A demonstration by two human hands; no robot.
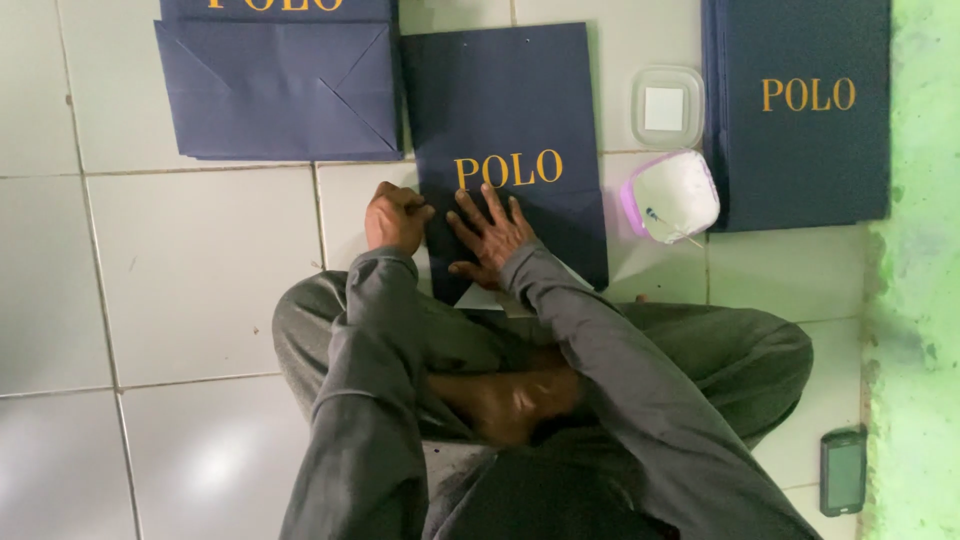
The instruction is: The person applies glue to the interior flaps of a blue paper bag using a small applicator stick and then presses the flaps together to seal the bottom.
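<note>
- Your flat navy paper bag (510, 130) lies on the tiled floor (200, 270) just ahead of your crossed legs, long axis running away from you, near end under your hands.
- Left hand (396, 218): fingers curled together in a fist at the bag's left edge.
- Right hand (490, 235): fingers spread apart, pressed flat on the bag.
- Clear lidded container (667, 107) to the right; contents unclear.
- Purple-rimmed tub (672, 196) beside it holds something white.
- Folded bag (280, 85) far left, bag stack (800, 120) far right.
- Phone (843, 472) near your right knee.
</note>
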